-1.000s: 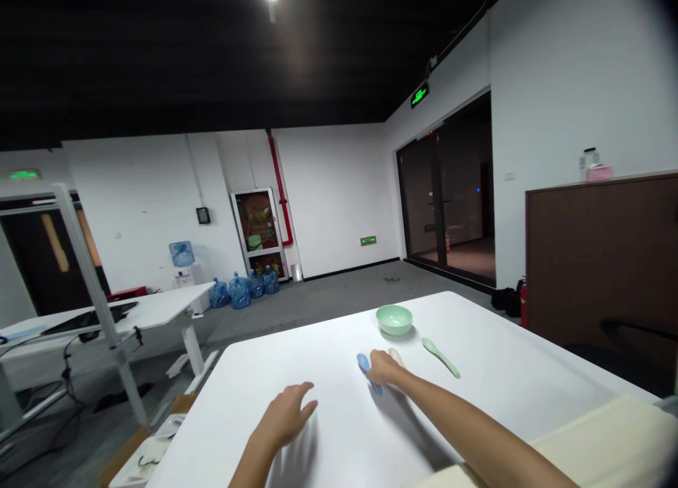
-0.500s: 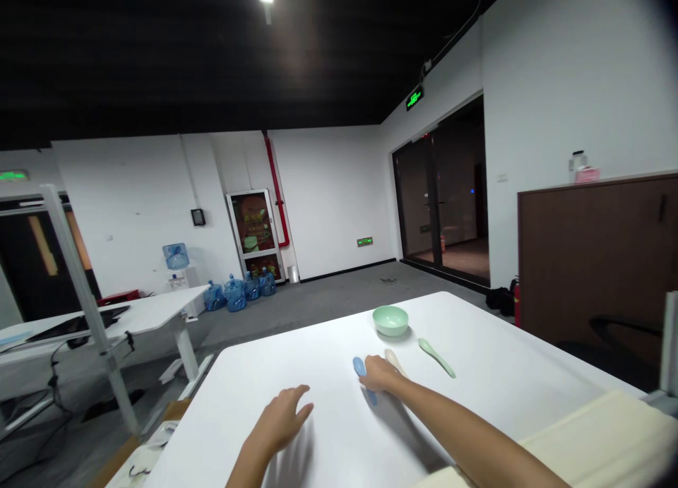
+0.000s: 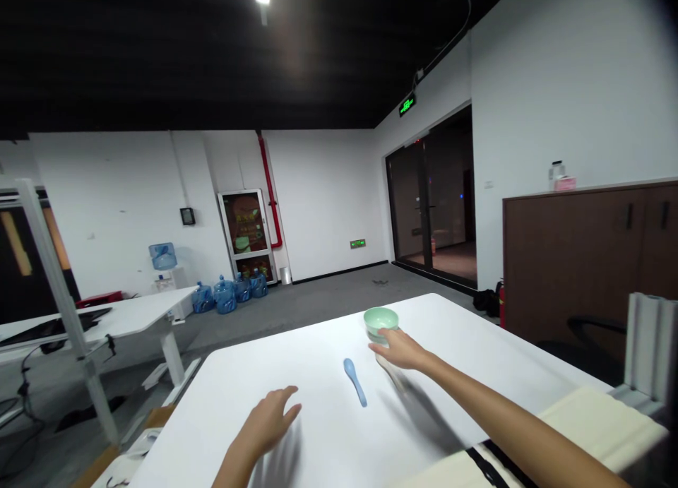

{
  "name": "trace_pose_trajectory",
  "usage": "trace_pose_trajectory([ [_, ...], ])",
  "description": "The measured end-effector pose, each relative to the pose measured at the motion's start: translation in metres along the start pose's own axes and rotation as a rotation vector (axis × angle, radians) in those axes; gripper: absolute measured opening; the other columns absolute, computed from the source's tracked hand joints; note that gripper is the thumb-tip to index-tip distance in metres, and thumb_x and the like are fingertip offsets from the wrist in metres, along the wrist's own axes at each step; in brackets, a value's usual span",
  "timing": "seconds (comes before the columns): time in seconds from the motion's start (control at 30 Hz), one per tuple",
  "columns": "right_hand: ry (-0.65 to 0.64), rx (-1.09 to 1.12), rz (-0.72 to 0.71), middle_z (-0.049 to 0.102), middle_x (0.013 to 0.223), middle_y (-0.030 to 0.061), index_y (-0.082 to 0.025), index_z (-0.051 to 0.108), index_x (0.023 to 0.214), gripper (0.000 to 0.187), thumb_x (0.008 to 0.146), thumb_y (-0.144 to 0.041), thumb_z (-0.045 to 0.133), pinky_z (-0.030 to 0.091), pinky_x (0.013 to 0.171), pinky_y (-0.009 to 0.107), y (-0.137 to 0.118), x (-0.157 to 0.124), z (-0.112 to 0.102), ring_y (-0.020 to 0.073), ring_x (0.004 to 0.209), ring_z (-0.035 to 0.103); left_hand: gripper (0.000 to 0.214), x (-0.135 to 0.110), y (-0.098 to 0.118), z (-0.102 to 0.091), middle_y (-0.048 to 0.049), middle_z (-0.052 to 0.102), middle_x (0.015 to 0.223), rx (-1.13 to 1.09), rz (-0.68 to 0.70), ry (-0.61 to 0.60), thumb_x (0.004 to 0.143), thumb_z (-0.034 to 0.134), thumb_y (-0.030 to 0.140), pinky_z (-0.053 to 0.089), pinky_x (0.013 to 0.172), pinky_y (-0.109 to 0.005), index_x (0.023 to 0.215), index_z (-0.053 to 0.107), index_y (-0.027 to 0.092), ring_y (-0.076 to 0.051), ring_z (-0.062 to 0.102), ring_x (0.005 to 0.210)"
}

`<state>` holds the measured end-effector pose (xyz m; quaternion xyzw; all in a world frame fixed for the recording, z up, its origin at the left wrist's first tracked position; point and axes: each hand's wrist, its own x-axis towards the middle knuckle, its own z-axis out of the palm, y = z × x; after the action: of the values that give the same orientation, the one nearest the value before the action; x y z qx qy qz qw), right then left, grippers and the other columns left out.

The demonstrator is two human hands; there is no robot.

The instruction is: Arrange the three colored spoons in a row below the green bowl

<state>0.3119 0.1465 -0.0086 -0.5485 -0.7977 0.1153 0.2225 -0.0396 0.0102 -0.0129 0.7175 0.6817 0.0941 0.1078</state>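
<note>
My right hand [image 3: 402,349] reaches across the white table [image 3: 466,325], its fingertips against the near side of a mint green bowl [image 3: 381,321]. A cream spoon [image 3: 392,375] lies partly under that hand. Left of it rests a blue plastic spoon [image 3: 354,382], touched by neither hand. A pale green spoon does not show, and my right forearm covers the spot where it lay. My left hand [image 3: 268,419] hovers low over the near table edge, fingers apart, holding nothing.
A cream cloth pad [image 3: 598,424] lies at the right front corner, beside an aluminium frame post [image 3: 643,347]. A brown cabinet [image 3: 572,262] stands to the right, and a white desk [image 3: 121,318] to the left. Blue water jugs [image 3: 225,297] sit by the far wall.
My right hand has left the blue spoon and moved forward to the bowl, uncovering the spoon. My view has turned slightly right. My left hand has barely moved.
</note>
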Motion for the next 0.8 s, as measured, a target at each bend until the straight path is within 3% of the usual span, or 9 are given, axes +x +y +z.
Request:
trace_pose_trajectory([
  [0.2,0.0,0.015,0.048,0.062,0.134,0.0081,-0.028,0.055,0.136,0.059,0.086,-0.058,0.053,0.041,0.095,0.032,0.03,-0.022,-0.004,0.028,0.12,0.057,0.054,-0.001,0.0,-0.001,-0.0069,0.059,0.138,0.006,-0.005,-0.003,0.091,0.04,0.052,0.041,0.103,-0.038,0.136,0.054,0.026,-0.027,0.053,0.128],
  [0.47,-0.035,-0.048,0.133,0.055,0.141,0.0145,-0.018,0.053,0.138,0.067,0.087,-0.061,0.048,0.037,0.102,0.035,0.053,-0.028,0.015,0.0299,0.128,0.05,0.056,-0.002,0.001,-0.002,-0.0077,0.06,0.137,0.003,-0.012,-0.007,0.09,0.04,0.053,0.041,0.103,-0.039,0.137,0.053,0.025,-0.027,0.052,0.128],
  [0.8,-0.046,-0.061,0.136,0.054,0.141,0.0157,-0.015,0.05,0.14,0.072,0.086,-0.063,0.045,0.038,0.102,0.037,0.059,-0.024,0.019,0.0314,0.128,0.05,0.055,-0.003,0.003,-0.003,-0.009,0.06,0.137,0.014,-0.012,-0.016,0.091,0.039,0.05,0.041,0.103,-0.04,0.138,0.052,0.024,-0.028,0.053,0.127],
])
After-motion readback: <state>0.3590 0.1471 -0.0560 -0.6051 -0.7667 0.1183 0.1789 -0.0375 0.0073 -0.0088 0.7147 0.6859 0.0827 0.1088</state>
